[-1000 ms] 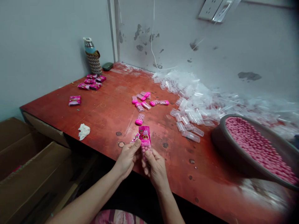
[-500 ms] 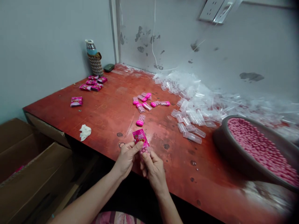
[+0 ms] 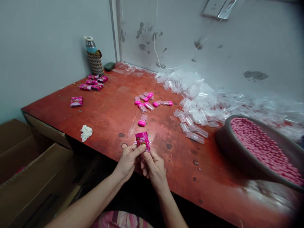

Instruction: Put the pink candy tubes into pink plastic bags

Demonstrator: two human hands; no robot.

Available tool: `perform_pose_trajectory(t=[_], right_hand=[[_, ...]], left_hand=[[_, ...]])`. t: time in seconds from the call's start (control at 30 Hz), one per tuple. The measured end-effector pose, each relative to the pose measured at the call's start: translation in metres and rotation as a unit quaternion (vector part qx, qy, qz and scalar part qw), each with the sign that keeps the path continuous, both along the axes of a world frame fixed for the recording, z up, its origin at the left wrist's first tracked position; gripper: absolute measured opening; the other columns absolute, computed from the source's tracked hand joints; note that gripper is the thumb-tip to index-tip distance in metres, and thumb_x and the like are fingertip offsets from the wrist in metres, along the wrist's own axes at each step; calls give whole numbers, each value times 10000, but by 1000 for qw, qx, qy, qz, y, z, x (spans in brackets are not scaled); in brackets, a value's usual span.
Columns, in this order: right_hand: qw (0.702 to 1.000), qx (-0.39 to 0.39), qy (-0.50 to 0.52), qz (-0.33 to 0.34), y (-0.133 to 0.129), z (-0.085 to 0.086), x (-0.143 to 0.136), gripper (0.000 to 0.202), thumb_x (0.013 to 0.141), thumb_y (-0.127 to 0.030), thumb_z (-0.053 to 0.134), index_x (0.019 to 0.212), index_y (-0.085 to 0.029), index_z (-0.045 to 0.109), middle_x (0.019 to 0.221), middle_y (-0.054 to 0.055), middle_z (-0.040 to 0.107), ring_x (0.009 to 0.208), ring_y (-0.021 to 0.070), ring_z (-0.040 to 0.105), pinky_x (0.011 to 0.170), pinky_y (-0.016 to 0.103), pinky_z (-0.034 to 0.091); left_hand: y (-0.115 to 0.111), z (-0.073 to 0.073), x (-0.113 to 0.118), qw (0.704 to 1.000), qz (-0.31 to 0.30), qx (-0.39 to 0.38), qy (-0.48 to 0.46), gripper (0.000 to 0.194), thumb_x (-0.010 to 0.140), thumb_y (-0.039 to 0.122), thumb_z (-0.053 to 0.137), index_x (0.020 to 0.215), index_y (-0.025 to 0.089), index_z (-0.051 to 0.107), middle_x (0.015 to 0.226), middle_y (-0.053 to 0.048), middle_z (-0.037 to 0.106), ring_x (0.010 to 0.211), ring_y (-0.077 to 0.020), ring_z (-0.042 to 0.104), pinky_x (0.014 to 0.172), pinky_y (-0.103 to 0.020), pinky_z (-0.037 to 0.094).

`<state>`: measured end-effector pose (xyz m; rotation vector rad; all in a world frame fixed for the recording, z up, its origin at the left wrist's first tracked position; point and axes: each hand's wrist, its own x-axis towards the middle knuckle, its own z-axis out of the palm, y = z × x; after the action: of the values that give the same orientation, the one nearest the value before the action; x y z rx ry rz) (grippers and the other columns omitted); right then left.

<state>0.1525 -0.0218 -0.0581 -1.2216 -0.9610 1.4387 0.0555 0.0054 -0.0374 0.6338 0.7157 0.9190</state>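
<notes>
A bright pink printed packet point(image 3: 142, 141) stands upright between my two hands at the table's front edge. My left hand point(image 3: 128, 160) pinches its left side, thumb across the front. My right hand point(image 3: 153, 166) closes on the packet's lower end with thumb and fingers; a bit of a clear tube of pink balls shows there, mostly hidden by the packet and fingers. Just beyond lies a filled tube with a pink cap point(image 3: 142, 121). Farther back, a loose group of similar capped tubes point(image 3: 149, 106) lies on the red table point(image 3: 114, 117).
At right stands a grey basin point(image 3: 225, 145) of pink balls point(image 3: 263, 148). Behind it, clear empty tubes point(image 3: 201, 98) are heaped along the wall. At left are pink packs point(image 3: 93, 83), a single pack point(image 3: 76, 101), a bottle point(image 3: 95, 60), crumpled tissue point(image 3: 86, 132) and a cardboard box point(image 3: 40, 177).
The pink packet has come down over the tube, so fewer of the pink balls show. Both hands stay in nearly the same place, and the view has shifted slightly.
</notes>
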Motion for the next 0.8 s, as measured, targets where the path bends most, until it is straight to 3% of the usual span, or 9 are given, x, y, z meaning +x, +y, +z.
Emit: perform_pose_trajectory(t=[0.2,0.33,0.47,0.53,0.6,0.63,0.7,0.73,0.8], right_hand=[[991,1,129,25,-4,2,3,231,785,-384,530,869,-169,530,688,12,607,499,88,549,484,201,456],[985,13,170,-2,0,-2,4,226,782,-385,538,748,-162,519,561,-6,588,464,96,540,481,206,442],[983,9,185,-6,7,-2,-3,223,758,-377,572,723,-171,493,544,-19,585,410,88,521,441,200,424],[981,5,193,3,8,1,-5,215,752,-373,579,785,-175,502,616,-3,611,438,97,541,442,209,430],[981,10,192,-5,10,3,-2,213,770,-366,559,849,-176,504,666,11,622,471,103,557,448,211,433],[983,13,185,-14,10,4,1,207,782,-359,545,864,-174,505,676,15,624,483,103,561,450,208,432],[987,19,159,-34,11,6,11,185,798,-343,528,852,-166,510,672,17,621,486,95,558,443,191,421],[989,20,142,-41,12,6,16,179,800,-338,526,839,-163,514,667,16,619,483,90,553,437,182,413],[993,18,106,-56,13,8,26,178,801,-337,525,822,-160,523,660,11,612,475,81,543,429,170,403]], left_hand=[[7,6,-6,998,67,-14,-7,250,730,332,575,634,106,529,483,1,522,355,-83,466,352,-205,395],[1,0,0,999,38,-5,6,267,701,328,616,590,100,532,413,40,431,341,-50,384,366,-191,336],[-6,2,3,997,69,-11,-11,225,712,296,615,610,105,552,438,40,449,376,-45,404,388,-181,330],[-5,13,-14,992,126,-11,-12,181,706,284,623,649,119,576,515,16,541,458,-86,509,437,-206,404],[-4,29,-47,969,248,25,7,168,694,305,633,695,140,600,681,-8,646,695,-162,608,633,-279,488],[-3,37,-68,945,319,73,19,208,708,363,609,754,160,609,787,-3,670,810,-186,607,751,-325,477],[-1,49,-110,871,455,174,63,505,757,600,364,835,169,615,884,10,675,926,-203,574,859,-364,431],[0,51,-126,843,488,207,91,542,792,597,270,928,184,593,988,9,652,1022,-215,526,900,-392,394],[1,46,-141,836,485,215,140,516,773,590,344,1075,216,531,1015,-10,645,1039,-234,519,908,-437,373]])
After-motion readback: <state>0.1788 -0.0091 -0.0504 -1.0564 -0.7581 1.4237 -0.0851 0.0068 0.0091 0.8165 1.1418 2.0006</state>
